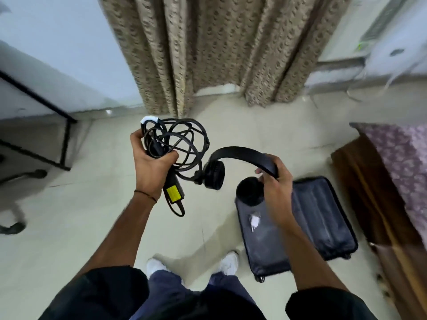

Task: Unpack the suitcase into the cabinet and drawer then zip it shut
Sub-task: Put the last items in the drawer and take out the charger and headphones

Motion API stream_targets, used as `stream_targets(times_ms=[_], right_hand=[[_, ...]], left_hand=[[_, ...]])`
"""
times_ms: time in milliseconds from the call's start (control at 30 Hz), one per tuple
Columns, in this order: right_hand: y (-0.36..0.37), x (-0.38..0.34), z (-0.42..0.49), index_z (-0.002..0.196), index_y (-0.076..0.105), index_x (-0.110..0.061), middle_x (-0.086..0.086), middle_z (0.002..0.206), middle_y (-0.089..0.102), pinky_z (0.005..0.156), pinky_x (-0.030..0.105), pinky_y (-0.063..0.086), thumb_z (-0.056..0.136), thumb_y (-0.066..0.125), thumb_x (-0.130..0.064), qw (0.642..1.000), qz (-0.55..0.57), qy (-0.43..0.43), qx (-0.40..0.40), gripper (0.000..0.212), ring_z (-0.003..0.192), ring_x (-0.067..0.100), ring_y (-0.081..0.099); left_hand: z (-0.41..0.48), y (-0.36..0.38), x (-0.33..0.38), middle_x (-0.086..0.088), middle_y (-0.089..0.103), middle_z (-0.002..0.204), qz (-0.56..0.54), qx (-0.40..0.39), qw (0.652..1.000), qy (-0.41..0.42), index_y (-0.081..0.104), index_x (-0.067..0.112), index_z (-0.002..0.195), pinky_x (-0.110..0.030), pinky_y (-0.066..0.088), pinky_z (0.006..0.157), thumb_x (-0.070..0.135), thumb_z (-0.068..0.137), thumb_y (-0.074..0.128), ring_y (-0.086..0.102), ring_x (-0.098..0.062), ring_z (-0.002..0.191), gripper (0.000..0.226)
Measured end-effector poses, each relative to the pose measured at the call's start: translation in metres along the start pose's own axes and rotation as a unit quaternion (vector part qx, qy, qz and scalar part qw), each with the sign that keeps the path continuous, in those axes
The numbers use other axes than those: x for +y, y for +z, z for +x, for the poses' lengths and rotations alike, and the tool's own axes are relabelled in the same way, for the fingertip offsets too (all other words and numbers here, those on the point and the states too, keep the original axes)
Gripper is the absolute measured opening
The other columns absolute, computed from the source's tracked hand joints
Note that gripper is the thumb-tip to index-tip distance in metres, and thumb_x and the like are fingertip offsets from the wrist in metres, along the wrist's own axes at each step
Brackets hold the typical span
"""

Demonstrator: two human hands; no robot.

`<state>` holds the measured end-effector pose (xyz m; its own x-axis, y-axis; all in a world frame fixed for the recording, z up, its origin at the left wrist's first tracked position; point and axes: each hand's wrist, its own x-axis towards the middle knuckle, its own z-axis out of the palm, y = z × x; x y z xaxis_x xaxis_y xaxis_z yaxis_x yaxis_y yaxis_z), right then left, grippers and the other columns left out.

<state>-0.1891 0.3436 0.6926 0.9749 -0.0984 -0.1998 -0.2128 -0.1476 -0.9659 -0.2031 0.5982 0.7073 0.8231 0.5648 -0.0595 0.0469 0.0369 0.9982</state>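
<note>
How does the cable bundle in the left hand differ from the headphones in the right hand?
The cable bundle is thin cord in loose loops; the headphones are an arched band with two round ear cups. The cable bundle has a yellow label; the headphones are all black. The left hand grips the bundle in its fist; the right hand holds the headphones by the band. Both are mostly black.

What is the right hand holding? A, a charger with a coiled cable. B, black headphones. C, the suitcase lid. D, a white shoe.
B: the right hand grips the headphones by the headband, while the charger is in the left hand.
</note>
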Motion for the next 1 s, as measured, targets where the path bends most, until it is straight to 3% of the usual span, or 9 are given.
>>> stream_targets(times_ms=[67,233,367,500,600,700,767,867,1000], right_hand=[[0.058,-0.027,-0.006,0.104,0.066,-0.01,-0.003,0.077,0.061,0.069,0.026,0.043,0.074,0.047,-0.002,1.0,-0.001,-0.023,-0.019,0.036,0.067,0.008,0.052],[0.21,-0.077,-0.035,0.098,0.068,-0.013,0.001,0.07,0.058,0.07,0.034,0.039,0.084,0.05,0.009,0.996,0.008,-0.062,-0.062,0.032,0.061,0.01,0.047],[0.334,-0.115,-0.061,0.084,0.068,-0.027,0.001,0.067,0.057,0.07,0.034,0.036,0.085,0.051,0.008,0.992,0.04,-0.079,-0.094,0.039,0.06,0.011,0.046],[0.46,-0.154,-0.08,0.079,0.067,-0.025,0.003,0.067,0.057,0.07,0.034,0.037,0.085,0.05,0.007,0.984,0.058,-0.091,-0.141,0.036,0.06,0.012,0.047],[0.548,-0.186,-0.083,0.084,0.067,-0.012,0.004,0.066,0.054,0.063,0.03,0.035,0.087,0.051,0.001,0.976,0.053,-0.109,-0.181,0.02,0.057,0.012,0.04],[0.629,-0.216,-0.082,0.095,0.07,-0.014,0.002,0.068,0.054,0.051,0.02,0.033,0.094,0.052,-0.007,0.966,0.043,-0.113,-0.226,0.02,0.053,0.011,0.038],[0.687,-0.232,-0.074,0.097,0.072,-0.015,0.001,0.068,0.055,0.051,0.02,0.033,0.096,0.054,-0.011,0.962,0.05,-0.113,-0.245,0.019,0.053,0.011,0.039],[0.773,-0.246,-0.061,0.098,0.072,-0.013,0.0,0.067,0.055,0.051,0.02,0.034,0.098,0.056,-0.015,0.956,0.064,-0.108,-0.265,0.016,0.053,0.011,0.039],[0.882,-0.26,-0.047,0.096,0.07,-0.012,0.002,0.067,0.055,0.049,0.019,0.033,0.099,0.058,-0.016,0.953,0.068,-0.09,-0.28,0.013,0.05,0.009,0.04]], left_hand=[[0.009,-0.06,0.015,0.018,0.054,0.067,-0.01,0.044,0.999,0.016,0.038,0.013,0.115,-0.019,0.043,0.053,-0.018,0.073,0.059,0.048,-0.002,0.058,0.056],[0.035,-0.225,0.051,0.018,0.056,0.075,0.004,0.115,0.991,0.07,0.038,0.011,0.116,-0.014,0.044,0.057,-0.022,0.071,0.061,0.049,0.003,0.061,0.06],[0.057,-0.344,0.078,0.009,0.054,0.091,0.002,0.178,0.979,0.097,0.041,0.014,0.119,-0.014,0.047,0.063,-0.01,0.067,0.065,0.052,0.002,0.069,0.062],[0.081,-0.45,0.097,0.002,0.058,0.101,0.012,0.249,0.962,0.11,0.042,0.014,0.121,-0.019,0.05,0.076,0.002,0.063,0.069,0.059,-0.003,0.083,0.065],[0.111,-0.519,0.105,0.003,0.06,0.1,0.022,0.3,0.948,0.104,0.043,0.018,0.12,-0.022,0.052,0.075,0.001,0.066,0.073,0.061,-0.003,0.083,0.064],[0.151,-0.582,0.111,0.007,0.059,0.094,0.039,0.351,0.93,0.105,0.044,0.015,0.121,-0.015,0.049,0.068,-0.006,0.071,0.074,0.059,0.002,0.075,0.062],[0.189,-0.623,0.117,0.008,0.059,0.086,0.041,0.378,0.92,0.1,0.044,0.014,0.12,-0.014,0.048,0.062,-0.007,0.072,0.072,0.056,0.003,0.066,0.06],[0.249,-0.679,0.123,0.008,0.056,0.074,0.041,0.394,0.914,0.089,0.044,0.019,0.117,-0.024,0.048,0.056,-0.005,0.073,0.069,0.052,-0.004,0.058,0.057],[0.324,-0.743,0.129,0.004,0.06,0.074,0.051,0.396,0.914,0.068,0.043,0.025,0.116,-0.029,0.049,0.055,0.002,0.072,0.07,0.053,-0.011,0.058,0.057]])
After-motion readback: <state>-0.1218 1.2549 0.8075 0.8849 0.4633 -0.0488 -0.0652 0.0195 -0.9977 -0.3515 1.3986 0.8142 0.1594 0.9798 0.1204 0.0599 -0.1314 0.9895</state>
